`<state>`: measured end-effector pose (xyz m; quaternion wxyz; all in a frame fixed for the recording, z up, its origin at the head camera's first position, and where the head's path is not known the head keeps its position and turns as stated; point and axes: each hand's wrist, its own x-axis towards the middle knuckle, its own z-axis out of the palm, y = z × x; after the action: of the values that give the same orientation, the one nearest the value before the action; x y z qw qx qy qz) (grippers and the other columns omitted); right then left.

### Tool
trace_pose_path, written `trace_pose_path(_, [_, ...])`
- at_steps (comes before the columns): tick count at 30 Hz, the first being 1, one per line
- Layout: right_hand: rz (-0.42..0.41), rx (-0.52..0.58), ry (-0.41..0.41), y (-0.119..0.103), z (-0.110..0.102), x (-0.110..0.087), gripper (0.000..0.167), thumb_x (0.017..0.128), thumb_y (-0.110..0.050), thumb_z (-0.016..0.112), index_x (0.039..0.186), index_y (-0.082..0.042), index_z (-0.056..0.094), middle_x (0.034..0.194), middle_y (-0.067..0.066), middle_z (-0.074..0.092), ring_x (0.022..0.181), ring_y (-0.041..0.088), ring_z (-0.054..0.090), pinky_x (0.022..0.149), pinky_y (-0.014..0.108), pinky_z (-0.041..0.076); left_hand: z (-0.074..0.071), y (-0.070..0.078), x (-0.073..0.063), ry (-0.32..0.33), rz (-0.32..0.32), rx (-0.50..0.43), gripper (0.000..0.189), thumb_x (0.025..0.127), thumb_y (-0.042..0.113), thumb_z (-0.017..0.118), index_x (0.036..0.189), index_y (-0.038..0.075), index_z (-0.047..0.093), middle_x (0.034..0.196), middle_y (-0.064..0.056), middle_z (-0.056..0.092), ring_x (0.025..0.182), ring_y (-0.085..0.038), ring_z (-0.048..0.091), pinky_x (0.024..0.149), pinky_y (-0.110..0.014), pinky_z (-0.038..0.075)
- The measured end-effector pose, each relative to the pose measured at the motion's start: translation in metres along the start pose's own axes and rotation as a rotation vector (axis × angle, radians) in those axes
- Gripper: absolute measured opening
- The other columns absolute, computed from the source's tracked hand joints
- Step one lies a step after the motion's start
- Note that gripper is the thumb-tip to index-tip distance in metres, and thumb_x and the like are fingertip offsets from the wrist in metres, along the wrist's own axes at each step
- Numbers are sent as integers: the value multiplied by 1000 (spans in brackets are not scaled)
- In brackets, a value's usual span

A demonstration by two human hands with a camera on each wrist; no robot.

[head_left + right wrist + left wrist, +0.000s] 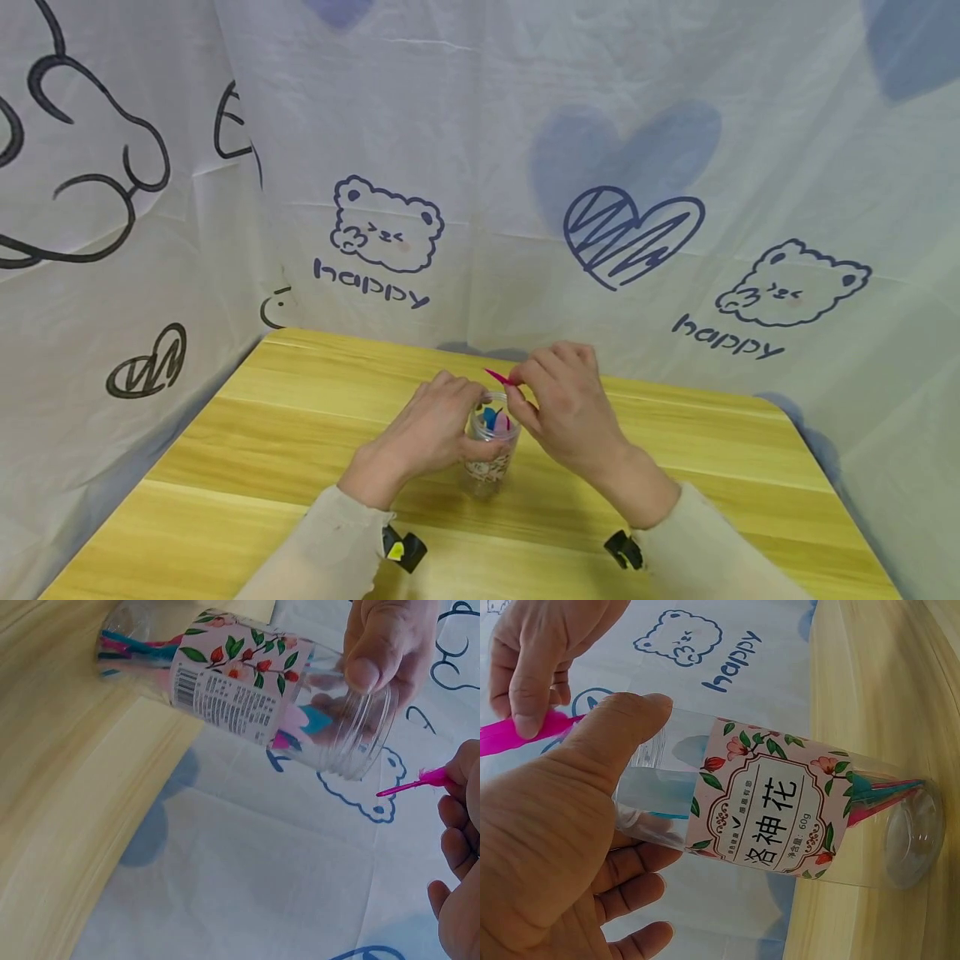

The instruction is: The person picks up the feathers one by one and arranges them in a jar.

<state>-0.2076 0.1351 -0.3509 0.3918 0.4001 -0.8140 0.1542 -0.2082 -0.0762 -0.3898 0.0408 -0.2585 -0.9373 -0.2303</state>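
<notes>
A clear plastic jar [487, 468] with a floral label [772, 799] stands upright on the wooden table. My left hand [429, 427] grips it near the rim, thumb on one side and fingers on the other. Inside are several feathers [307, 720] in blue, pale pink and magenta, their quills reaching toward the bottom. The jar's mouth has no lid on it. My right hand [570, 408] pinches a magenta feather [405, 786] between thumb and fingers, just beyond the rim. In the right wrist view its bare quill points toward the jar, apart from it.
The yellow wood-grain table [285, 417] has its far edge close behind the hands. White cloth [480, 125] printed with bears and hearts hangs behind it and at the left. Black straps [405, 548] show near the cuffs.
</notes>
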Motion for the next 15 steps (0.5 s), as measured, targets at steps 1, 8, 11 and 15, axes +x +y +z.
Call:
trace_pose_path(1, [6, 19, -2, -1, 1, 0, 9, 91, -15, 75, 92, -7, 69, 83, 4, 68, 87, 26, 57, 84, 45, 40, 0, -1, 0, 2, 4, 0, 67, 87, 66, 76, 129, 14, 69, 124, 4, 71, 106, -18, 51, 95, -38, 44])
trace_pose_path(8, [88, 156, -17, -8, 7, -1, 13, 90, -13, 82, 93, -8, 70, 87, 3, 70, 86, 24, 53, 80, 42, 36, 1, -2, -1, 21, 35, -4, 65, 89, 65, 75, 132, 17, 70, 128, 4, 71, 106, -17, 52, 94, -38, 44])
trace_pose_path(11, [90, 165, -13, -8, 11, -4, 12, 90, -13, 82, 92, -9, 71, 85, 2, 71, 84, 23, 52, 78, 41, 36, 2, -3, -1, 28, 42, 0, 63, 89, 64, 76, 132, 19, 69, 126, 5, 72, 104, -17, 51, 92, -36, 43])
trace_pose_path(15, [90, 156, -23, -8, 16, -10, 12, 89, -12, 83, 91, -11, 71, 85, 1, 72, 84, 22, 53, 78, 41, 36, 2, -3, -1, 32, 46, 4, 60, 88, 65, 76, 129, 21, 70, 123, 7, 72, 102, -16, 51, 90, -36, 43])
